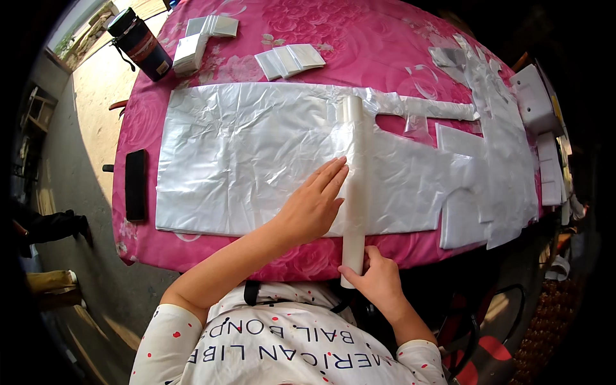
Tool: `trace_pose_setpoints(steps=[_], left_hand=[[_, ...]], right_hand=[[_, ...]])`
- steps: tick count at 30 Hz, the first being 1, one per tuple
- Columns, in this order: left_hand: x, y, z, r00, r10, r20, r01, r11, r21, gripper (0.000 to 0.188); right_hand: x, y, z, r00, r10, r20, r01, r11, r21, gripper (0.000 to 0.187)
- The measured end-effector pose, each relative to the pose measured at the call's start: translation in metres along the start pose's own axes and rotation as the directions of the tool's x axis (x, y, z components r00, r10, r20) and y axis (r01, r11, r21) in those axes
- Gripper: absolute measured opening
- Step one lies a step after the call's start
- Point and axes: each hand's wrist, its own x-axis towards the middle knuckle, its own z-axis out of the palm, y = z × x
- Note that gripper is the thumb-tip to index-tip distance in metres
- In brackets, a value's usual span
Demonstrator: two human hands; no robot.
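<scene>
A stack of flat, whitish plastic bags point(237, 160) with cut-out handles lies across the table. On top stands out a long, pale translucent tube or roll point(355, 192), laid from the far edge to past the near edge of the bags. My left hand point(314, 202) rests with fingers stretched out, their tips against the roll's left side. At the roll's near end my right hand point(377, 279) grips it, thumb on top and the other fingers mostly hidden. Whether the roll is a core or rolled film I cannot tell.
A pink floral cloth point(378, 54) covers the table. Folded plastic packets point(290, 61) and a dark bottle point(140, 45) sit at the far left; a black phone point(136, 186) lies near the left edge. More plastic bags point(497, 154) and white boxes point(536, 99) are on the right.
</scene>
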Motion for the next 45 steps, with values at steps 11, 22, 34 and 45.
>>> trace_pose_setpoints(steps=[11, 22, 34, 45], left_hand=[[-0.01, -0.014, 0.054, 0.996, -0.051, 0.074, 0.031, 0.966, 0.256, 0.06], [-0.011, -0.013, 0.052, 0.992, -0.063, 0.106, 0.019, 0.928, 0.373, 0.058], [-0.009, -0.012, 0.051, 0.987, -0.08, 0.137, 0.019, 0.917, 0.398, 0.058], [-0.015, -0.015, 0.05, 0.989, -0.086, 0.117, 0.031, 0.913, 0.406, 0.058]], right_hand=[[0.004, 0.01, -0.007, 0.994, 0.065, 0.084, -0.069, 0.997, 0.042, 0.048], [0.12, -0.011, -0.048, 0.992, -0.114, -0.046, 0.121, 0.962, 0.245, 0.052], [0.281, 0.014, -0.052, 0.985, 0.006, -0.17, 0.163, -0.335, 0.928, 0.03], [0.217, -0.102, -0.151, 0.693, -0.233, -0.682, 0.708, 0.045, 0.704, 0.043]])
